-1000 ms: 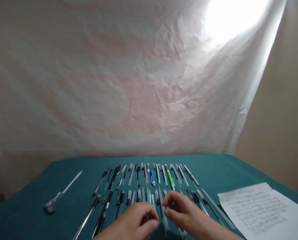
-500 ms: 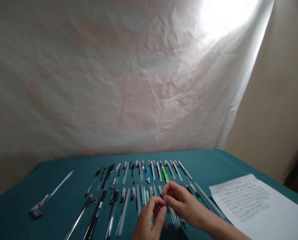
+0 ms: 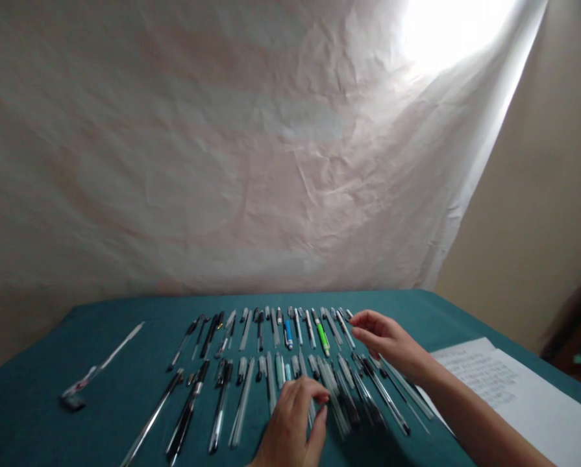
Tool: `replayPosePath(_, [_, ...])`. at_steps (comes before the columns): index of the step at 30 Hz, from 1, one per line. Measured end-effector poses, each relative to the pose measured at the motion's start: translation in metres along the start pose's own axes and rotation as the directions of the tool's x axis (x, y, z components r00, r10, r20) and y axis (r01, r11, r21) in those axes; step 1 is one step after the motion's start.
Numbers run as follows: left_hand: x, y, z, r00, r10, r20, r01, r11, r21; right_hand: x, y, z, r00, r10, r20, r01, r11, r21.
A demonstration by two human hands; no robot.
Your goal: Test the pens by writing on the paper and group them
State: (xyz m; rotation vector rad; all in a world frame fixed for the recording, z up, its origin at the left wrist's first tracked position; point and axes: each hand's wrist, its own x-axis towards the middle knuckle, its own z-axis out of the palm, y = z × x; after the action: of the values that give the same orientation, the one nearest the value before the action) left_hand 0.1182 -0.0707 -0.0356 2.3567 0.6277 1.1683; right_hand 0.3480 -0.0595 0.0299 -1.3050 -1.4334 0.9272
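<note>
Two rows of pens lie across the desk, most of them pointing roughly between its near and far edges. In the far row of pens, a blue pen lies near the middle, with a bright green pen nearer the desk's right edge. The near row of pens holds mostly clear and black ones, some blurred toward the right. The left hand is low over this near row by the desk's near edge, fingers curled, with thumb and forefinger apart and nothing visible between them. The right hand is at the right end of the far row, fingers bent, its fingertips beside a pale pen; I cannot tell whether it grips that pen. Toward the desk's left edge, well apart from the rows, lies a slim white item with a dark end. Papers, partly written on, lie by the right edge, partly behind the right forearm. A creased pale sheet hangs beyond the far edge.
</note>
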Motion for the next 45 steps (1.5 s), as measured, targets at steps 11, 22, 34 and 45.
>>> replayPosePath(11, [-0.002, -0.004, 0.003, 1.0, -0.004, 0.01, 0.004, 1.0, 0.018, 0.071, 0.071, -0.051, 0.967, 0.03, -0.254, -0.195, 0.729, -0.656])
replayPosePath(22, [-0.001, -0.004, 0.004, 0.999, 0.024, 0.025, -0.025, 1.0, 0.007, 0.095, 0.096, -0.04, 0.911, 0.304, -0.278, -0.4, 0.49, -0.774])
replayPosePath(34, [-0.001, -0.006, 0.005, 0.998, 0.045, 0.046, -0.048, 0.997, 0.053, 0.101, 0.078, -0.046, 0.876, 0.421, -0.234, -0.46, 0.588, -0.666])
replayPosePath(45, [0.0, 0.004, 0.004, 0.937, -0.348, -0.042, 0.299, 0.855, -0.424, 0.038, 0.003, 0.029, 0.96, 0.09, 0.264, -0.085, 0.996, -0.028])
